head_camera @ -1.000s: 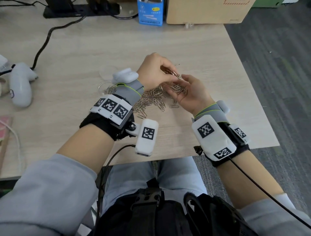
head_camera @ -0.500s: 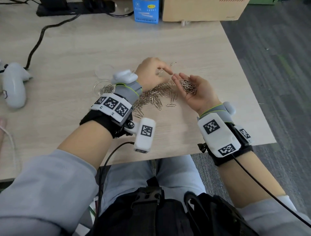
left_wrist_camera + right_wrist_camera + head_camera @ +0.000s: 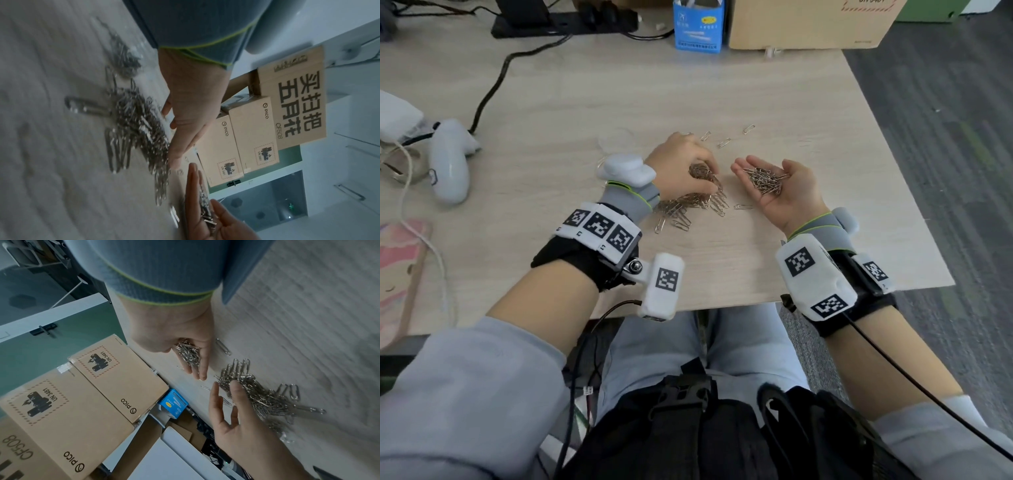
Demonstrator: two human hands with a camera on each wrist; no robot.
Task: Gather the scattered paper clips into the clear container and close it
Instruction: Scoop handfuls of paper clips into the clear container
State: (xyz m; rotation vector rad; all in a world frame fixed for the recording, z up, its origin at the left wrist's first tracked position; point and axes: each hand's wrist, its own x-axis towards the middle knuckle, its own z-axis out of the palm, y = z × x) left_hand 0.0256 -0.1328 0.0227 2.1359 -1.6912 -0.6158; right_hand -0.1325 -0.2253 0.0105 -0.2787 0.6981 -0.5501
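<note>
Right hand (image 3: 784,186): palm up, fingers straight and relaxed, cupping a small heap of paper clips (image 3: 765,180). Left hand (image 3: 681,168): palm down over the table (image 3: 825,205), fingers curled around a bunch of clips (image 3: 700,171) lifted from the main pile (image 3: 688,205). Clips: silver wire, tangled; the pile lies under the left hand, a few strays (image 3: 723,143) beyond. Clear container (image 3: 616,140): faint round shape, just left of the left hand.
</note>
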